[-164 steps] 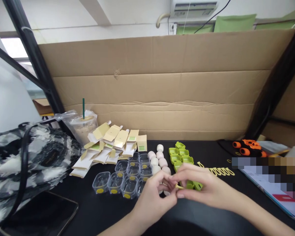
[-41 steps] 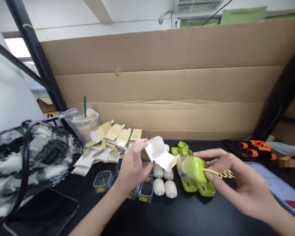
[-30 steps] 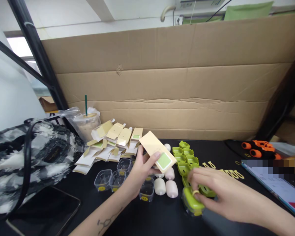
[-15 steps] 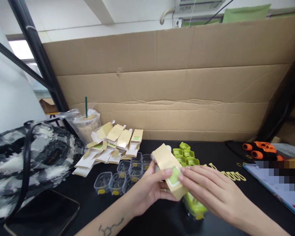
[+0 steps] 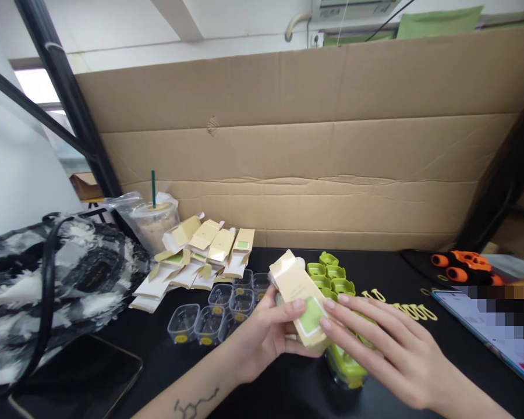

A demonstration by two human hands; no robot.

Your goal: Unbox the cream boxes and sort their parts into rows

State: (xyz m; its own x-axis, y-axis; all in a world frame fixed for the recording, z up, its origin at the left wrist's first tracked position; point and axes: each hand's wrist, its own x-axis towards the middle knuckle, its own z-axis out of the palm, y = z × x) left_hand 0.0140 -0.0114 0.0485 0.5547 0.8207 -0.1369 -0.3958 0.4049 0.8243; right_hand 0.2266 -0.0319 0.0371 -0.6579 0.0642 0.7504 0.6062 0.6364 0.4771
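My left hand grips a small tan carton with a green window, held tilted above the black table. The fingertips of my right hand rest against the carton's lower end. Just below the carton and under my right palm lies a green case with a clear lid. Behind the carton stands a row of open green cases.
Flat tan cartons are piled at left, with several clear plastic tubs in front. Yellow loops lie at right, near a tablet and orange-black gloves. A patterned bag, a phone and an iced drink sit left. A cardboard wall backs the table.
My right hand set the closed green case on the table and came up to the carton. My left hand brought the carton nearer and lower, over the case.
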